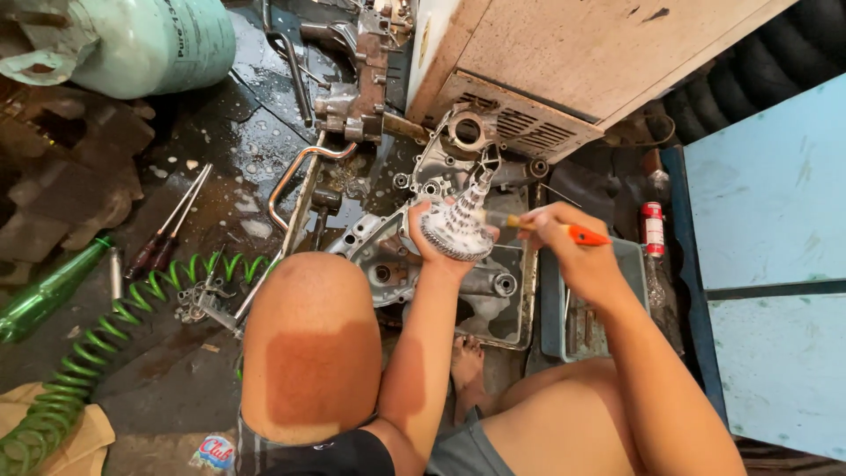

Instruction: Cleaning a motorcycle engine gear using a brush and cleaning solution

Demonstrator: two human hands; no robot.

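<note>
A toothed gear on a shaft (458, 225), coated in white foam, is gripped by the left hand (434, 245), its fingers (421, 211) curled and clamped around the gear's rim with the shaft pointing away from the palm. A brush with an orange handle (564, 231) is held in the right hand (564, 242), fingers (538, 219) pinched shut on the handle; the bristle end is laid against the gear just beside the left fingertips. Directly below both sets of fingers an engine crankcase half (397, 256) is seen lying in a metal tray (527, 291). Well left of the left fingers, two screwdrivers (167, 229) and a green coiled hose (106, 339) lie on the wet floor.
</note>
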